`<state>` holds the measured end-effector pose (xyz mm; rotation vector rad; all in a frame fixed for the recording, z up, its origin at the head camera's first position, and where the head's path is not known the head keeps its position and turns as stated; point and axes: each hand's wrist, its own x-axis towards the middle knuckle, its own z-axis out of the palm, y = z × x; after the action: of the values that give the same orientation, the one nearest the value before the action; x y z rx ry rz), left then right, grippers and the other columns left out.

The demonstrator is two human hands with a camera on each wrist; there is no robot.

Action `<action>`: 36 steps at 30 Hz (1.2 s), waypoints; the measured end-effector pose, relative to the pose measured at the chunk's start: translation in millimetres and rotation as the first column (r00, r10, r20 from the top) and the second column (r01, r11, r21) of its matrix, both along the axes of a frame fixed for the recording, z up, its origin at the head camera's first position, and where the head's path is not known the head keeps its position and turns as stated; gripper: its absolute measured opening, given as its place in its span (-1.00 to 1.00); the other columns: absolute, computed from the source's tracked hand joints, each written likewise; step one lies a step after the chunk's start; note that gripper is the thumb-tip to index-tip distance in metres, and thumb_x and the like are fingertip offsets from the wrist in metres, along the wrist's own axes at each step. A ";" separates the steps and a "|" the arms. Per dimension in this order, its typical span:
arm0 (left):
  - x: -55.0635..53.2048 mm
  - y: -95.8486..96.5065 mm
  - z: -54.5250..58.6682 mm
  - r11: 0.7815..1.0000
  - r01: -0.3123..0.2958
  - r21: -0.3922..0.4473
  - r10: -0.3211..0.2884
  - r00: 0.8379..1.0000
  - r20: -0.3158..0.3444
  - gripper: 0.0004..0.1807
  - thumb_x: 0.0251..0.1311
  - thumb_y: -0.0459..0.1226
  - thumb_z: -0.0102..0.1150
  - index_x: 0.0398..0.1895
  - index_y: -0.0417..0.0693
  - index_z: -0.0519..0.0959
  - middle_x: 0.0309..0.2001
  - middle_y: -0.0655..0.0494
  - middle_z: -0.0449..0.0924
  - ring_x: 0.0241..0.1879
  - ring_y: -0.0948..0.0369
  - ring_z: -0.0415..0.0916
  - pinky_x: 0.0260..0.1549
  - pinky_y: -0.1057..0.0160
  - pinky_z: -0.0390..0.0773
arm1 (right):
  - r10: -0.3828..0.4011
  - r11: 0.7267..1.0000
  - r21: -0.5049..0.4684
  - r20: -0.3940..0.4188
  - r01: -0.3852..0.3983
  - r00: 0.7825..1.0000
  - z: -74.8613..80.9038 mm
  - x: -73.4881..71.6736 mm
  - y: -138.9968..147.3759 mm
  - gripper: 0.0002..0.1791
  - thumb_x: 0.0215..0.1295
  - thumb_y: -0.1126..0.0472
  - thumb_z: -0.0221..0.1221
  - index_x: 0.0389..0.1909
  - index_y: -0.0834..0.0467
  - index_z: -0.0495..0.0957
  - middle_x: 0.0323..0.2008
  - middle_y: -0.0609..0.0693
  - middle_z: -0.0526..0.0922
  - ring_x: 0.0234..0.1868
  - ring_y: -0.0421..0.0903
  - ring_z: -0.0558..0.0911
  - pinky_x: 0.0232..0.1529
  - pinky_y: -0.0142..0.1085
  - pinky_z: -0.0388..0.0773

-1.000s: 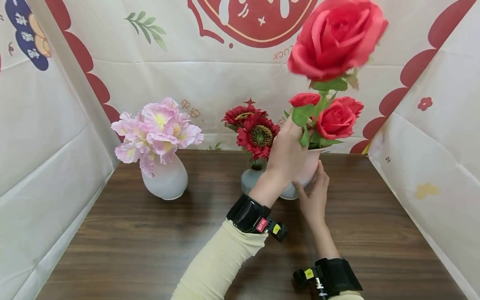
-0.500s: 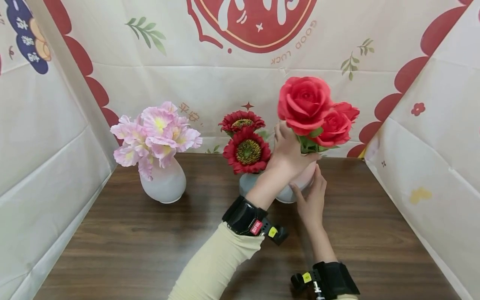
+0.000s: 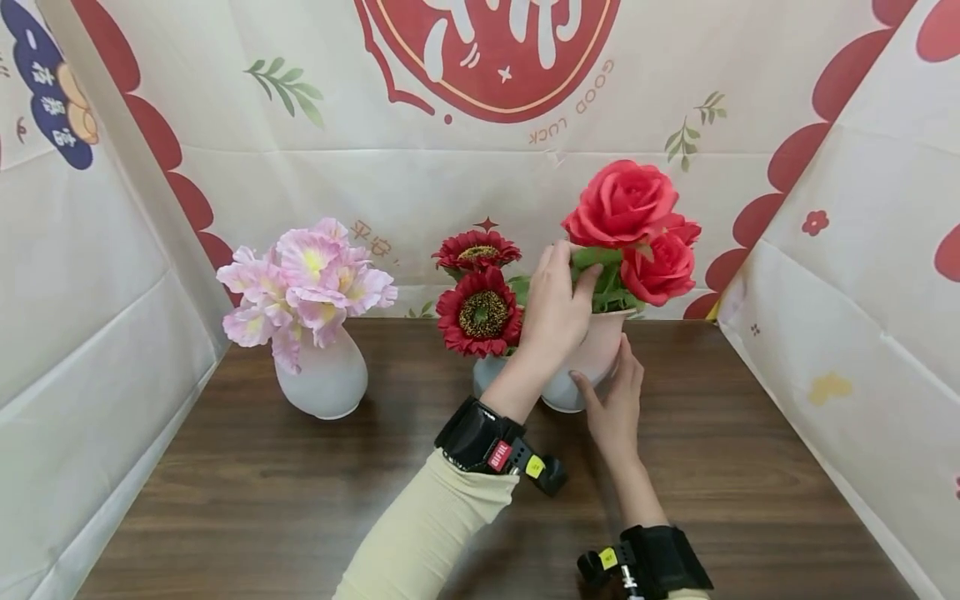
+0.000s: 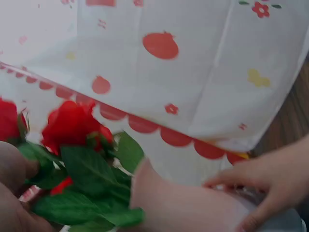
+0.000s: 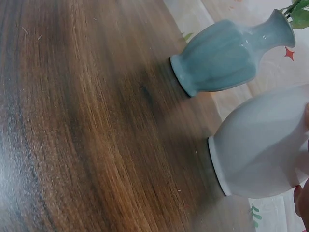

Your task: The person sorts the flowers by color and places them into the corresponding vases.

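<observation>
My left hand (image 3: 553, 312) holds a red rose (image 3: 622, 204) below its bloom, with green leaves (image 4: 91, 174) between thumb and fingers in the left wrist view. The rose stands with other red roses (image 3: 663, 268) in a pale pink-and-grey vase (image 3: 596, 350). Low on that vase's right side, my right hand (image 3: 618, 408) grips the body with thumb and fingers apart around it. Only fingertips of this hand show at the edge of the right wrist view. The stems inside the vase are hidden.
Just left of the rose vase stands a blue-green vase (image 5: 219, 60) with dark red sunflower-like blooms (image 3: 482, 312). Farther left, a white vase (image 3: 324, 379) holds pink flowers (image 3: 315, 267). Printed cloth (image 3: 480, 183) walls the wooden table (image 3: 262, 500) at back and sides.
My left hand has lowered the rose from high above the vase down among the other roses. My right hand has stayed on the vase.
</observation>
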<state>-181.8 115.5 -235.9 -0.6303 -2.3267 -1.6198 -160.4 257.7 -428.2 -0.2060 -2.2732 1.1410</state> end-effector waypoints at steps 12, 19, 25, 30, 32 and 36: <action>-23.9 19.2 -28.8 0.907 -0.256 -0.333 0.209 0.963 -0.172 -0.69 0.38 -0.18 0.18 0.13 0.00 0.53 0.20 0.11 0.46 0.18 0.18 0.50 0.17 0.25 0.54 | 0.001 1.000 0.021 -0.019 -0.001 1.000 -1.8 -9.8 0.2 0.00 0.29 0.15 0.33 0.59 0.08 -0.09 0.42 0.35 0.13 0.45 0.26 0.21 0.40 0.22 0.18; 0.5 -5.9 -23.7 0.978 -0.133 -0.160 0.093 0.967 -0.237 -0.35 0.34 -0.25 0.22 0.39 -0.11 0.15 0.41 -0.01 0.18 0.41 0.13 0.26 0.36 0.25 0.38 | 0.029 0.999 0.025 0.014 -0.029 0.999 -2.1 -11.9 -1.0 0.01 0.31 0.17 0.31 0.60 0.08 -0.14 0.43 0.35 0.11 0.45 0.27 0.20 0.39 0.23 0.19; 19.6 -49.0 3.9 0.997 -0.051 -0.052 0.019 0.873 -0.487 -0.50 0.34 -0.35 0.18 0.30 -0.19 0.33 0.40 -0.04 0.30 0.44 0.13 0.24 0.38 0.35 0.32 | 0.046 0.998 0.051 -0.022 -0.045 0.999 2.9 -12.9 0.2 0.03 0.26 0.14 0.35 0.59 0.08 -0.09 0.43 0.33 0.12 0.46 0.27 0.19 0.36 0.24 0.23; 19.4 -85.3 21.2 0.983 -0.177 -0.037 0.130 0.831 -0.541 -0.59 0.33 -0.39 0.14 0.23 -0.13 0.45 0.40 -0.01 0.37 0.51 0.06 0.17 0.58 0.06 -0.10 | 0.047 0.997 0.069 -0.101 -0.040 0.994 7.4 -9.5 12.7 -0.03 0.23 0.18 0.34 0.57 0.10 0.02 0.45 0.31 0.09 0.46 0.26 0.20 0.35 0.26 0.26; 14.7 -100.1 26.0 0.967 -0.242 -0.081 0.168 0.842 -0.513 -0.56 0.34 -0.34 0.15 0.28 -0.08 0.44 0.45 0.03 0.32 0.54 0.06 0.09 0.57 -0.05 -0.20 | 0.052 0.997 0.058 -0.171 -0.043 0.984 13.2 -7.1 21.8 -0.08 0.23 0.22 0.30 0.56 0.10 0.06 0.48 0.28 0.07 0.46 0.25 0.21 0.34 0.23 0.28; 2.5 -131.9 36.6 0.897 -0.354 -0.264 0.220 0.877 -0.428 -0.37 0.36 -0.18 0.18 0.47 0.09 0.26 0.59 0.16 0.05 0.60 0.04 -0.12 0.56 -0.16 -0.28 | 0.025 1.000 0.005 -0.355 -0.025 0.935 43.4 -3.4 45.2 -0.20 0.24 0.25 0.17 0.52 0.13 0.15 0.52 0.15 0.08 0.44 0.08 0.24 0.30 -0.19 0.31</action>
<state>-179.2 -16.4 -199.2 -0.5676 -2.2678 -0.8761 -163.8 302.9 -384.8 0.0306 -1.9602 1.0910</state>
